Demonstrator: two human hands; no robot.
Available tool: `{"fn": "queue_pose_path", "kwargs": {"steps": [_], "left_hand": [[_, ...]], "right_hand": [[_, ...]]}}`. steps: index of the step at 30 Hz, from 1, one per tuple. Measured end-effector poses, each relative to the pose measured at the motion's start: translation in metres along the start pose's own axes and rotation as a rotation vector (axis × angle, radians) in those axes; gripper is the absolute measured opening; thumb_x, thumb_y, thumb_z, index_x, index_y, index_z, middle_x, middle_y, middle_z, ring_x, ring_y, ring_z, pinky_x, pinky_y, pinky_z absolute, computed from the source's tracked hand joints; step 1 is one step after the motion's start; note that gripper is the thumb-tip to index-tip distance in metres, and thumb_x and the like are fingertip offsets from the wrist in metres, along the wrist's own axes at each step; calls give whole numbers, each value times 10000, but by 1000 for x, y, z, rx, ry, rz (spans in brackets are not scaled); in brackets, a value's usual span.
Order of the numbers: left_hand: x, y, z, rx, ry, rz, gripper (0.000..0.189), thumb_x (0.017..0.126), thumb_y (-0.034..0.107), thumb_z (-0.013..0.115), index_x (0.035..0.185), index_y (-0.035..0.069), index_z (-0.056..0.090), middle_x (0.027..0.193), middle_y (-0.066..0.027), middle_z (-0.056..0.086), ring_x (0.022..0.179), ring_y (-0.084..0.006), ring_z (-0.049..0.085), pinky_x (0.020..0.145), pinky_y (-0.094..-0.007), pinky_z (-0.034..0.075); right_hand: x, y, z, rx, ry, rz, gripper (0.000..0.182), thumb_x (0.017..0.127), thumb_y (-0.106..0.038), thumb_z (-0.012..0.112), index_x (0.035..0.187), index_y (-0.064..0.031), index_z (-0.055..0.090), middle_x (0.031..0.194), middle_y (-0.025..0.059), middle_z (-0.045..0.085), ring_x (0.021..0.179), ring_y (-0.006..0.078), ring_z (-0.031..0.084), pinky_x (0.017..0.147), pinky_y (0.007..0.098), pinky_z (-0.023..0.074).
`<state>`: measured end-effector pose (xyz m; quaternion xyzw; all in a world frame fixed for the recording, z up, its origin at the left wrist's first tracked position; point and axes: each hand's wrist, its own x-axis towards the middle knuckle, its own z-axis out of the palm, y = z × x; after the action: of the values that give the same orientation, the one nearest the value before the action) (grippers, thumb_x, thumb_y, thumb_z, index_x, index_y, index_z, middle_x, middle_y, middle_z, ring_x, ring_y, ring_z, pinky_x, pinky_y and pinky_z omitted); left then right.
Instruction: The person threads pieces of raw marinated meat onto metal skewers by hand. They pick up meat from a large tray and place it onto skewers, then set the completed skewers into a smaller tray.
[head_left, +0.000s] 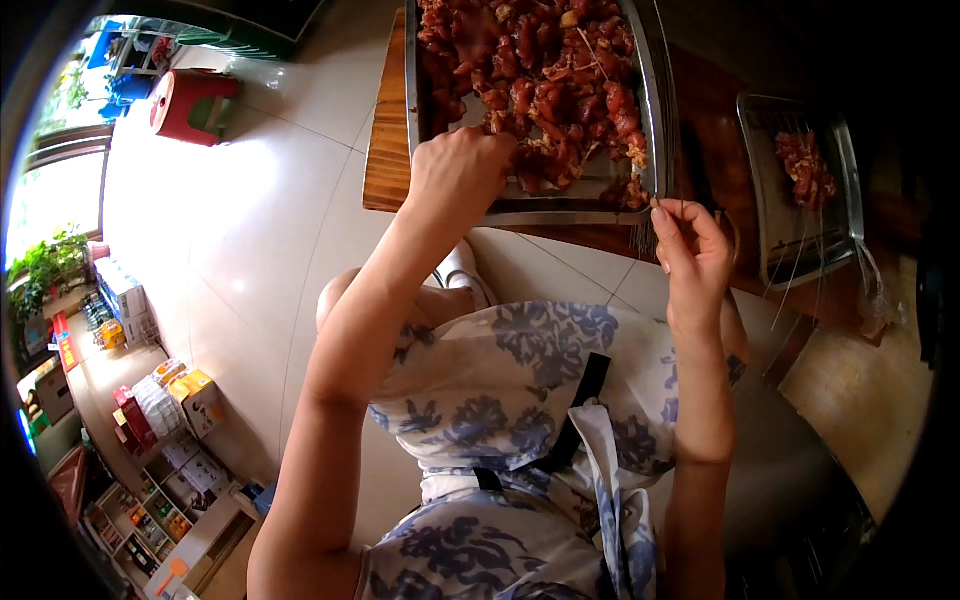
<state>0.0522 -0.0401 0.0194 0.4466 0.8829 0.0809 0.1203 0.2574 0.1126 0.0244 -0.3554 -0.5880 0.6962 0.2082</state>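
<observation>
Before me stands a rectangular metal tray (536, 212) heaped with pieces of raw, reddish marinated meat (536, 82). My left hand (465, 161) reaches over its near rim, back of the hand up, fingers down at the meat. Those fingertips are hidden, so whether they grip a piece cannot be told. At the near right corner, my right hand (697, 244) pinches the end of a thin skewer between thumb and forefinger. Meat lies just inside the corner by these fingertips. More thin metal skewers (667, 97) lie along the tray's right side.
A smaller metal tray (780, 255) to the right holds skewered meat (806, 169), with skewers sticking out over its near rim. Both trays rest on a wooden table (386, 142). A red stool (191, 109) stands on the tiled floor at left, beyond stacked boxes (196, 401).
</observation>
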Motion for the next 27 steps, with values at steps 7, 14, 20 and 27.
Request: {"fn": "queue_pose_path", "kwargs": {"steps": [7, 14, 20, 27], "left_hand": [[12, -31, -18, -1162, -49, -251, 263, 926, 151, 567, 1094, -47, 609, 968, -145, 682, 856, -215, 666, 792, -311, 545], [23, -32, -29, -2019, -103, -18, 336, 997, 181, 426, 1241, -48, 461, 1197, -204, 576, 1098, -306, 592, 932, -399, 514], [23, -19, -33, -1863, -52, -114, 273, 994, 157, 434, 1173, -39, 498, 1158, -186, 599, 1107, -313, 590, 923, -393, 522], [23, -19, -25, -1958, -58, -79, 253, 991, 149, 440, 1144, -38, 515, 1104, -176, 615, 1059, -304, 618, 903, -379, 539]], "right_hand": [[-2, -2, 2, -85, -20, 10, 73, 881, -68, 641, 904, 2, 637, 751, -66, 538, 654, -1, 450, 569, 146, 348], [-10, -1, 12, -211, -214, -220, 61, 875, -22, 626, 878, 39, 623, 819, -9, 576, 668, 14, 476, 572, 161, 381], [-12, 1, 14, -215, -205, -192, 75, 876, -30, 626, 876, 45, 619, 815, -1, 578, 640, 19, 476, 556, 163, 381], [-11, -1, 13, -227, -201, -165, 73, 872, -26, 627, 869, 46, 617, 810, 4, 575, 650, 25, 480, 556, 166, 382]]}}
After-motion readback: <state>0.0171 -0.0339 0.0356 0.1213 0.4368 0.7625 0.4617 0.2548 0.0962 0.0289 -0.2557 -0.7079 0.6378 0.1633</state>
